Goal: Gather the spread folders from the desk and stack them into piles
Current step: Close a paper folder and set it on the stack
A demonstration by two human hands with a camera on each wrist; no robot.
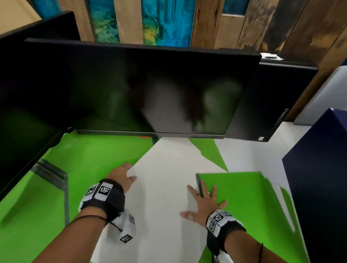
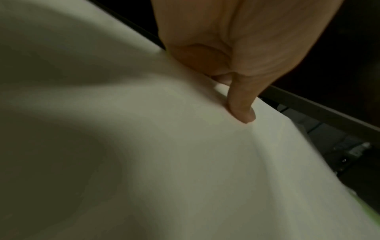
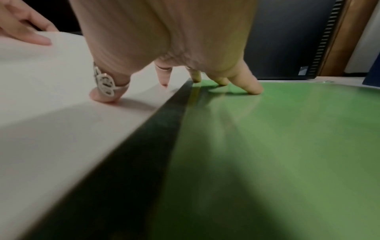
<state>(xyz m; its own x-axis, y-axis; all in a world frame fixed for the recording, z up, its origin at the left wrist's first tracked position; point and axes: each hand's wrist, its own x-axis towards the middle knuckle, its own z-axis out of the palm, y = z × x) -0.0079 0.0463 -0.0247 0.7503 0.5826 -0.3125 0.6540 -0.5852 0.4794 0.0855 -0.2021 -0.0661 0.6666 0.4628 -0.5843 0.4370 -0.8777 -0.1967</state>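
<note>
My left hand grips the left edge of a white folder lying in the middle of the desk, thumb pressed on top and the other fingers tucked under the edge. My right hand lies flat with fingers spread: thumb and forefinger on the white folder's right side, the other fingers on a green folder just to the right. A dark spine runs between the two where my hand bridges them. More green folders spread over the desk on the left, under and beside the white one, and another green corner shows at the far side.

A black monitor stands across the far edge of the desk, its lower rim hanging just above the far ends of the folders. A second monitor crowds in on the left, and its grey stand foot rests on the left green folders. A black computer case stands far right behind the monitor. A dark blue box sits at the right, close against the green folder's right edge. Painted wooden planks form the wall behind.
</note>
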